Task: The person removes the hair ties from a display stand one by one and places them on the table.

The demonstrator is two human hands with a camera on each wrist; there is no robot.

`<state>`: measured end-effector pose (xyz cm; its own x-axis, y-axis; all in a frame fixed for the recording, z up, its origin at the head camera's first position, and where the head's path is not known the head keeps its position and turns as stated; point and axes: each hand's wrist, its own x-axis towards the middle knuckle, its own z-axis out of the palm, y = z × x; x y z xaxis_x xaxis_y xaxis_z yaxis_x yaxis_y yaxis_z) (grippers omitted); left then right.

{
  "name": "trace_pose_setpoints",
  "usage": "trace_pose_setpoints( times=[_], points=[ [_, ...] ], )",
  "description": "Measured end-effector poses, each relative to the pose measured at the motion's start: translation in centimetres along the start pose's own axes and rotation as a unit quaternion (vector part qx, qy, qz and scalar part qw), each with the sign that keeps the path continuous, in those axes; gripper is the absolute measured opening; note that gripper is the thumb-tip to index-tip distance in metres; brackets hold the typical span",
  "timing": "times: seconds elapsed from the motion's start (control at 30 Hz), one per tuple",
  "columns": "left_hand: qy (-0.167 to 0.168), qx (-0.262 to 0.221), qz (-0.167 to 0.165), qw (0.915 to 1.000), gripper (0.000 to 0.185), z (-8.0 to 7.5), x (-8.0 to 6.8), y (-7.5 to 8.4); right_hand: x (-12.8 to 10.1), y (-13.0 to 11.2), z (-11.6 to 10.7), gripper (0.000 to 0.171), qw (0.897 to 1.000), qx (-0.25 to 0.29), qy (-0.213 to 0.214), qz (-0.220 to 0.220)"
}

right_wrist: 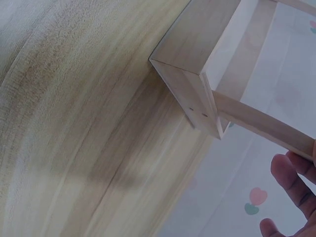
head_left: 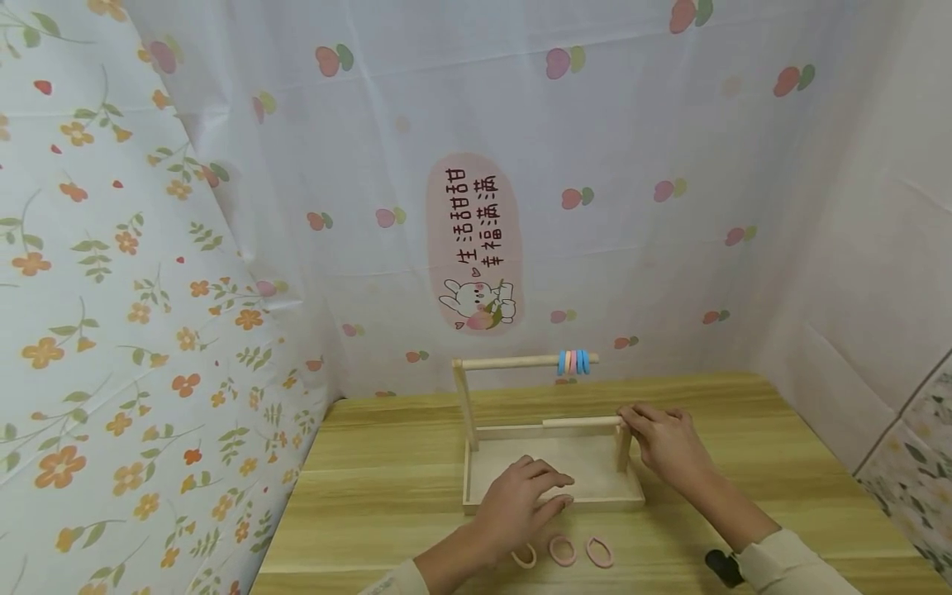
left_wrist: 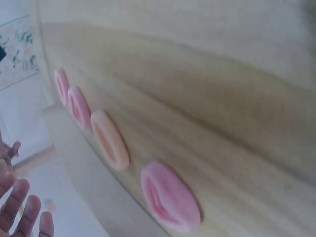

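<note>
A wooden stand has a shallow tray base [head_left: 554,506], a high rod [head_left: 513,362] on a tall post and a lower rod [head_left: 580,422] on a short post [head_left: 623,450]. Several blue and pink hair ties [head_left: 574,362] hang near the high rod's right end. My right hand [head_left: 673,446] holds the top of the short post, fingers bent around it. Over the tray's front edge hovers my left hand [head_left: 521,504], fingers extended and nothing held. A peach hair tie [left_wrist: 109,140] and pink hair ties [left_wrist: 170,196] lie on the table before the tray; the head view hides part of the row.
The wood-grain table [head_left: 372,471] extends around the stand. A black object [head_left: 723,568] lies by the right forearm. Printed curtains [head_left: 669,248] enclose the back and sides.
</note>
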<state>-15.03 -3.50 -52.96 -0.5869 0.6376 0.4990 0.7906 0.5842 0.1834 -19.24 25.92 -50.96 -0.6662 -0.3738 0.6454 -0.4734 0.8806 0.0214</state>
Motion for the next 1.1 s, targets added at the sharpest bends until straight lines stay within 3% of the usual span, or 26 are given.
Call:
trace_pose_setpoints(
  times=[0.1, 0.4, 0.67, 0.8, 1.1],
  points=[
    [0.017, -0.027, -0.03, 0.9991, 0.023, -0.6, 0.0, -0.4, 0.0, 0.0, -0.1, 0.027, 1.0, 0.0, -0.001, -0.002],
    [0.055, -0.041, -0.086, 0.9939, 0.021, -2.0, -0.4, -2.1, -0.1, -0.3, -0.2, 0.03, 1.0, 0.01, -0.005, 0.005],
    [0.092, -0.043, -0.146, 0.9841, 0.021, -3.0, -0.2, -3.4, -0.1, 0.0, 0.2, 0.029, 1.0, 0.01, -0.005, 0.005],
    [0.093, -0.052, -0.183, 0.9772, 0.024, -3.7, -0.4, -4.0, -0.1, 0.1, 0.2, 0.029, 1.0, 0.01, -0.003, 0.002],
    [0.109, -0.049, -0.215, 0.9693, 0.028, -5.0, -0.6, -5.7, 0.0, -0.1, 0.1, 0.03, 1.0, -0.001, 0.01, -0.005]
  ],
)
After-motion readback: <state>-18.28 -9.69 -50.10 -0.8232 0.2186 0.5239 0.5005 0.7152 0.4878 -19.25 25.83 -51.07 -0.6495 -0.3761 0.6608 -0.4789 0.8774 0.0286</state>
